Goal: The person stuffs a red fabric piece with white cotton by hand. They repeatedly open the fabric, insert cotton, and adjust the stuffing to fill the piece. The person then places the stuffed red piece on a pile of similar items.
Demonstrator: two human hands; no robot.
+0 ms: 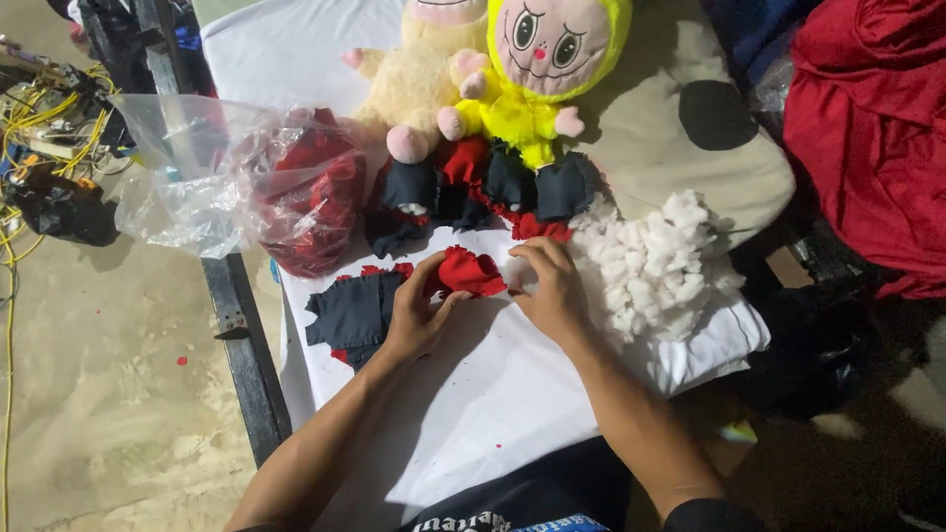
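- One view only, from a camera worn on the person's head.
- It looks steeply down and forward, close above the left hand (pixel 414 315) and right hand (pixel 552 291).
- Beyond the hands, the frame reaches two plush dolls (pixel 493 79).

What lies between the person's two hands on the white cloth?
In the head view, a small red fabric piece lies between the left hand and right hand; both touch it.
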